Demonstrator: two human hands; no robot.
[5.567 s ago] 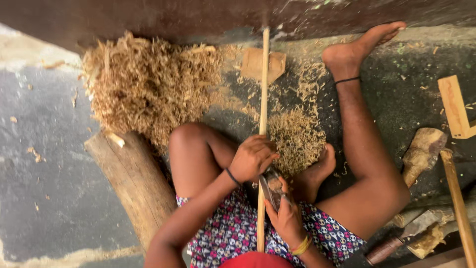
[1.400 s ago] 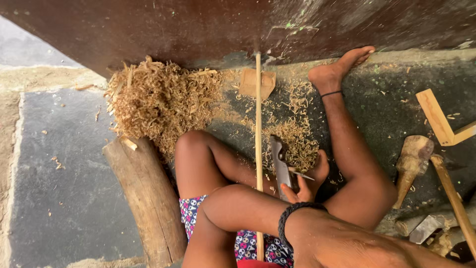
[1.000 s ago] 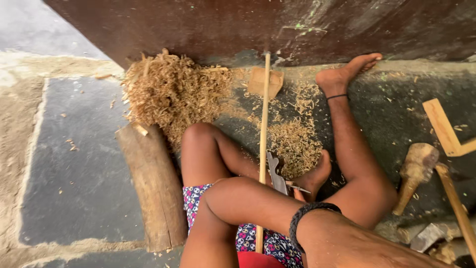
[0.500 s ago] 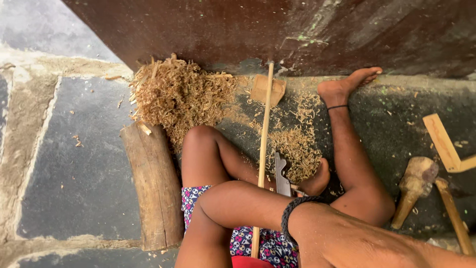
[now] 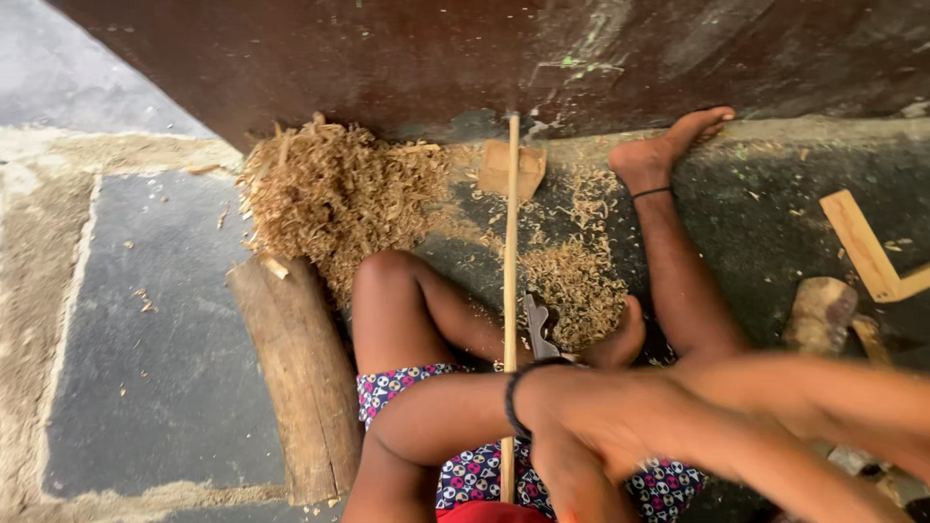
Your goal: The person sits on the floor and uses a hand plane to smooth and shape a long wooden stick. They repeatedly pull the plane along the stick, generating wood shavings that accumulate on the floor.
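Seated on the ground, long thin stick (image 5: 510,291) between the legs, blade (image 5: 538,327) lying beside it

Both arms sweeping blurred across the lap: left hand (image 5: 572,426) with a dark wristband near the stick, fingers lost in blur, impossible to tell whether spread or pinching; right hand (image 5: 804,426) equally smeared. Risk, judged: bare foot (image 5: 620,339) and shin close to the loose blade, easily nicked by a hasty grab; stick liable to roll off its small wooden block (image 5: 511,169). No containers in view, only a heap of shavings (image 5: 329,199) and a log (image 5: 300,378)

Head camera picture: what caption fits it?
Seated person's blurred hands cross above a long thin pale wooden stick beside heaped wood shavings.
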